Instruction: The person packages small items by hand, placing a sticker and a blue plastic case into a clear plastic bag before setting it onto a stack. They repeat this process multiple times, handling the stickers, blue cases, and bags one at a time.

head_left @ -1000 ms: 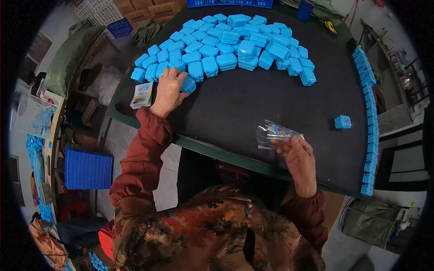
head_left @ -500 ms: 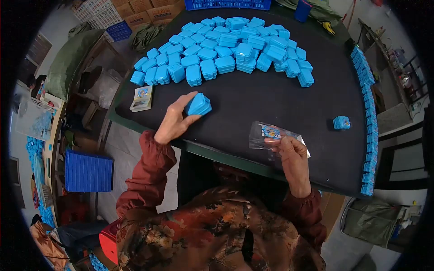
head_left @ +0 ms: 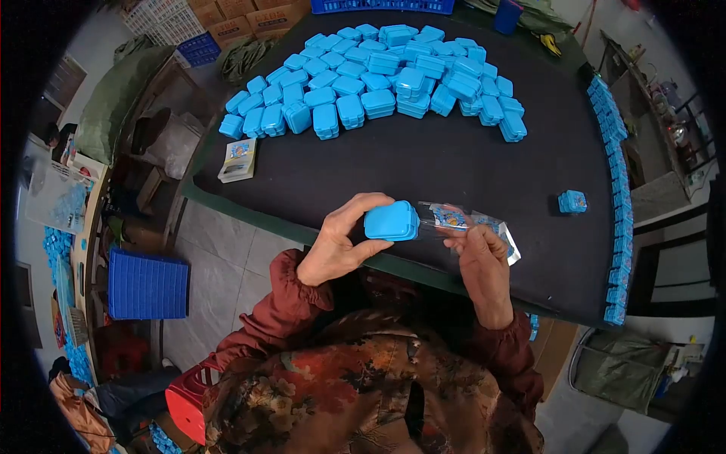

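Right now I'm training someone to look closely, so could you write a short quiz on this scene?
1. Multiple choice: what does the left hand hold?
A) a banana
B) a blue box
C) a basket
2. True or false: the lone box stands apart from the row along the right edge of the table.
3. Fill in the missing word: the right hand holds a clear plastic ____.

Key: 1 B; 2 true; 3 bag.

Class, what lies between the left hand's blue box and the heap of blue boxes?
In the head view, bare black tabletop shows between the held box and the heap.
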{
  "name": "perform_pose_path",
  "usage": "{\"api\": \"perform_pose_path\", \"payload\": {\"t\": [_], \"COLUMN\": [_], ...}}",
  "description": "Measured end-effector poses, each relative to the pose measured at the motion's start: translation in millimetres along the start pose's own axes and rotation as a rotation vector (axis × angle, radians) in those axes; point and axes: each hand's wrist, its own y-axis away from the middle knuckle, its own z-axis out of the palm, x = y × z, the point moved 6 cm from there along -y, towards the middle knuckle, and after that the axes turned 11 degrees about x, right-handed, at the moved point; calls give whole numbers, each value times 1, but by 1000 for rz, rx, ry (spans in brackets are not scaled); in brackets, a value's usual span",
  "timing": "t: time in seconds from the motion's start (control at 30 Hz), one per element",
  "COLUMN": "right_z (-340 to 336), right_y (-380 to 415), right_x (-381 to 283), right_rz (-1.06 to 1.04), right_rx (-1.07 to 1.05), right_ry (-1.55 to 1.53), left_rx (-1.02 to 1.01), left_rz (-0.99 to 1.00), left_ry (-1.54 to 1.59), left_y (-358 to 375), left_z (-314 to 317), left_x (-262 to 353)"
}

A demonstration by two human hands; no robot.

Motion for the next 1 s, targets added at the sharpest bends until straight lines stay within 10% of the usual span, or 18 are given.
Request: {"api": "perform_pose_path", "payload": {"t": [0.63, 0.73, 1.0], "right_z": [31, 27, 31], "right_y": [18, 22, 2], "right_x": [-14, -47, -20], "right_rz": [-156, -683, -79], "right_rx": [-296, 95, 255], "right_ry": [360, 632, 203], "left_rx": [-51, 51, 124], "left_rz": [138, 218, 194], "left_ry": [-243, -251, -211], "left_y": [4, -1, -10], "left_z": [28, 32, 50], "left_x": [25, 28, 28]}}
